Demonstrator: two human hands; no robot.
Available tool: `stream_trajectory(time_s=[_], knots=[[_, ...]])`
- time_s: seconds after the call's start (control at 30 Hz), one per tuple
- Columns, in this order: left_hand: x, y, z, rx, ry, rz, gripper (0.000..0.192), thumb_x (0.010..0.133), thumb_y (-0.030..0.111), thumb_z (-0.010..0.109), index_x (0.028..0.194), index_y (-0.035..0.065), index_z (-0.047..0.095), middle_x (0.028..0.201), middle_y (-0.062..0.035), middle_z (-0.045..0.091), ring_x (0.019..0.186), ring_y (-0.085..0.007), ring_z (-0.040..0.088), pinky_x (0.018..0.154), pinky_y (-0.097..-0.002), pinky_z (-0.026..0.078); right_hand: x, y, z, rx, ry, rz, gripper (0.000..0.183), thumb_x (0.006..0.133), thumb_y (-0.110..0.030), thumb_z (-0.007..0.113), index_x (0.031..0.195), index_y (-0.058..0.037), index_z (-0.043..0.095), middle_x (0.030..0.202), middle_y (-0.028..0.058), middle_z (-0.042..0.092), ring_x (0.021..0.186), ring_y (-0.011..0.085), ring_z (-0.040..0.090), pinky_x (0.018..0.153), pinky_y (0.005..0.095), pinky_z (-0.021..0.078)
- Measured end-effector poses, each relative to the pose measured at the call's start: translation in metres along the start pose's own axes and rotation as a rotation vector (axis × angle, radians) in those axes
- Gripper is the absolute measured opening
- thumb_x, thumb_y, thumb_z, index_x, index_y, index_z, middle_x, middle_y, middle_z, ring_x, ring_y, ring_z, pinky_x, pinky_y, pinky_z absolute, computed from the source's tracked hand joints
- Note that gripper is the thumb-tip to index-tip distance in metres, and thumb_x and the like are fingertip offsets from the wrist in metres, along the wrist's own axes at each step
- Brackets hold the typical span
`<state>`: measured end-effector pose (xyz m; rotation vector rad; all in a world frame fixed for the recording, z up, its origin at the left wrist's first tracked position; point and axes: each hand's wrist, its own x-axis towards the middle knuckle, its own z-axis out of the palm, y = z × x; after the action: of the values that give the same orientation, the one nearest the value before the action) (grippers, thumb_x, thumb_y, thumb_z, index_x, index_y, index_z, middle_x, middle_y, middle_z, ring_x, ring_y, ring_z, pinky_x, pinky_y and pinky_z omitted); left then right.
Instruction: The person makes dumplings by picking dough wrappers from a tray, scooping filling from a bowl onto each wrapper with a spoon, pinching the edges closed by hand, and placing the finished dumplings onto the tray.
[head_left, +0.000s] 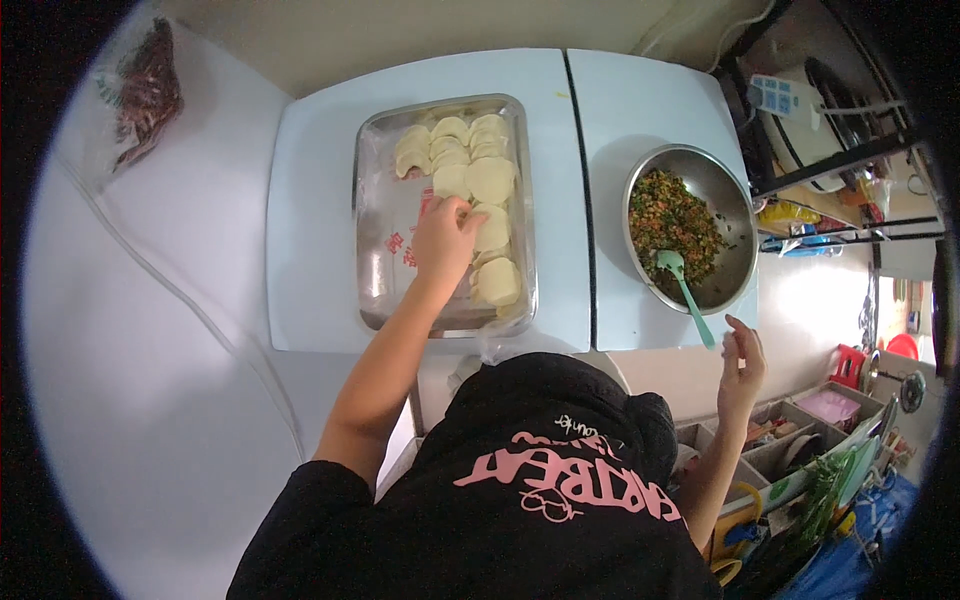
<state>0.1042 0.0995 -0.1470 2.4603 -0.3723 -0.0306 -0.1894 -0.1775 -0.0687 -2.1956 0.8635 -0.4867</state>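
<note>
A metal tray (386, 304) lined with clear plastic holds folded dumplings (414, 142) at its far side and pale round dough pieces (491, 178) along its right. My left hand (448, 229) is over the tray, thumb and fingertips bent together at the dough pieces; whether anything is pinched between them cannot be made out. Right of the tray stands a steel bowl (731, 191) of chopped filling (671, 217). A mint-green spoon (694, 304) rests in it, handle over the near rim. My right hand (742, 360) is just beyond the table edge near that handle, empty, fingers apart and slightly curled.
The tray and bowl stand on a pale two-part tabletop (319, 225) with a dark seam. A black rack (832, 161) with a power strip (784, 97) is at the right. Below are divided bins (780, 442) and green vegetables (825, 495). A white cable (187, 300) crosses the left surface.
</note>
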Motion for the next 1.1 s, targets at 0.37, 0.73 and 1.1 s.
stream_trajectory(time_s=[0.37, 0.73, 1.1], knots=[[-0.003, -0.003, -0.004, -0.160, -0.090, -0.025, 0.017, 0.074, 0.013, 0.071, 0.084, 0.0032, 0.062, 0.078, -0.0063, 0.061, 0.077, -0.0220, 0.057, 0.071, -0.0331, 0.045, 0.018, 0.002, 0.025, -0.115, -0.226, -0.372, 0.040, 0.072, -0.006, 0.070, 0.111, -0.0140, 0.066, 0.079, 0.0081, 0.050, 0.075, 0.0253, 0.052, 0.069, 0.0363, 0.0440], [-0.029, 0.059, -0.040, -1.589, -0.151, -0.440, 0.024, 0.093, 0.023, 0.052, 0.109, 0.0062, 0.059, 0.103, -0.0029, 0.064, 0.096, -0.0174, 0.062, 0.076, -0.0315, 0.050, 0.044, -0.003, 0.038, 0.390, -0.049, -0.062, 0.020, 0.084, -0.003, 0.062, 0.103, -0.0004, 0.066, 0.093, 0.0113, 0.067, 0.082, 0.0193, 0.062, 0.074, 0.0293, 0.0482], [-0.045, 0.073, -0.008, -2.196, -0.661, -0.680, 0.018, 0.092, 0.019, 0.055, 0.104, 0.0066, 0.061, 0.103, -0.0050, 0.064, 0.099, -0.0181, 0.060, 0.079, -0.0335, 0.053, 0.042, -0.017, 0.011, -0.048, -0.377, -0.428, 0.019, 0.072, -0.004, 0.067, 0.091, -0.0055, 0.068, 0.091, 0.0102, 0.064, 0.089, 0.0267, 0.058, 0.080, 0.0353, 0.0431]])
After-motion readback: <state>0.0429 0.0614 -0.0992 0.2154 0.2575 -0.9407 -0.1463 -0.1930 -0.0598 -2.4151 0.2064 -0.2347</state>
